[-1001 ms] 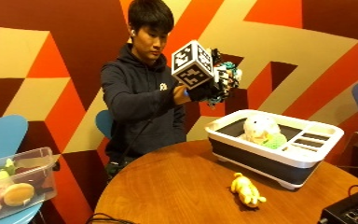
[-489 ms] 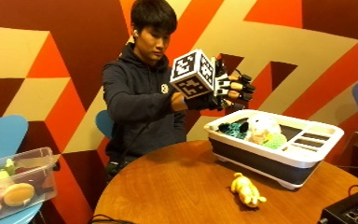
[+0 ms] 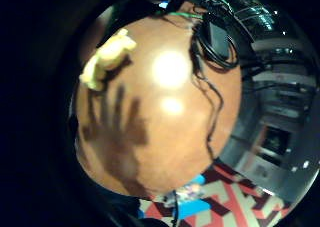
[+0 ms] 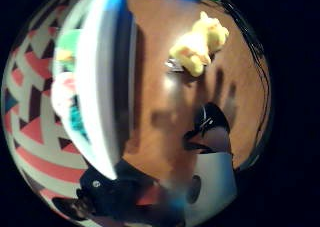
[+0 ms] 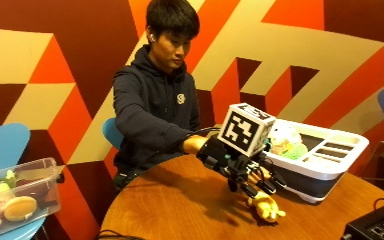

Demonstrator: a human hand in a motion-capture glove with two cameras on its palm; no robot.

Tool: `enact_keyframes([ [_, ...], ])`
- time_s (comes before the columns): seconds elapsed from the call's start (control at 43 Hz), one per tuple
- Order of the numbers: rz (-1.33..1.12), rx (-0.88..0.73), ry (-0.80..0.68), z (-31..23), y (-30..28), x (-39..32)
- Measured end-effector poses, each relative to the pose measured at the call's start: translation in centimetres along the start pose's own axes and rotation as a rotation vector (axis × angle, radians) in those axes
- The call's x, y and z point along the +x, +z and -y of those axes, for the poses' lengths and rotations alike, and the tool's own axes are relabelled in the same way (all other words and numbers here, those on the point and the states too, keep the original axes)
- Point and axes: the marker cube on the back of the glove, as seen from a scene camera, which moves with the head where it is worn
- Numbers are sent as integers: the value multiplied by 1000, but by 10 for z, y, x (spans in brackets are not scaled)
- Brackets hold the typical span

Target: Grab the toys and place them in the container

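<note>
A yellow plush toy point(image 5: 267, 208) lies on the round wooden table point(image 5: 179, 210), in front of the white and black container point(image 5: 325, 167). My gloved right hand point(image 5: 242, 172) hovers just above and behind the toy with its fingers spread, holding nothing. The container holds a white plush point(image 5: 284, 139) and a green toy point(image 5: 297, 150). Both palm views show the yellow toy point(image 3: 106, 57) point(image 4: 200, 44) on the table under the hand's shadow. The thumb side view also shows the container wall point(image 4: 102, 82) beside it.
A clear plastic bin point(image 5: 15, 197) of other toys sits on a blue chair at the left. A black device point(image 5: 378, 225) and cables point(image 3: 215, 37) lie at the table's right edge. Bare wood lies left of the yellow toy.
The hand held a teal toy above the container, let it drop in with fingers spread, then came down to the table over the yellow toy.
</note>
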Motion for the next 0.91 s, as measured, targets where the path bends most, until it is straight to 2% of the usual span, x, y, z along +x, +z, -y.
enact_keyframes([
  [0.256,-160,-91,-50,40,22,-7],
  [0.489,-228,-3,-98,33,30,-9],
  [0.605,-143,33,-100,13,27,0],
  [0.721,85,102,-98,-14,-1,16],
  [0.908,459,363,-145,-77,-75,23],
])
